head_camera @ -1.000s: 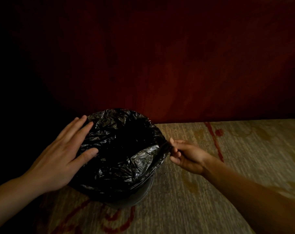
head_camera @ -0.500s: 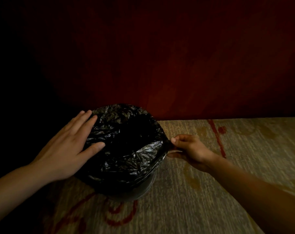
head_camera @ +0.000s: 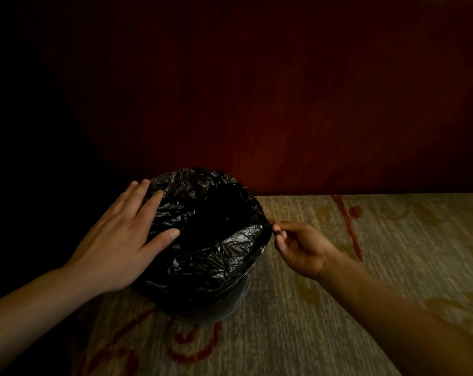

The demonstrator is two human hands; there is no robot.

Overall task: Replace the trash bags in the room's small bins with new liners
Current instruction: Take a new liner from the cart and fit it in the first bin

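Both touch the liner (head_camera: pixel 216 248): left hand (head_camera: pixel 118 240) flat on it, fingers straight; right hand (head_camera: pixel 300 251) pinches its right edge.

Bare left hand (head_camera: pixel 116 240), bare right hand (head_camera: pixel 301 252), bare forearms (head_camera: pixel 26 316), short fingernails (head_camera: pixel 173 234)

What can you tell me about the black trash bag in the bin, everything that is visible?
The black trash bag is thin, glossy, crinkled plastic. It lines a small round bin on the patterned carpet, mouth open, its edge folded down over the rim and hiding most of the bin. The left hand rests flat on its left side; the right hand pinches its right edge. Its inside is too dark to see.
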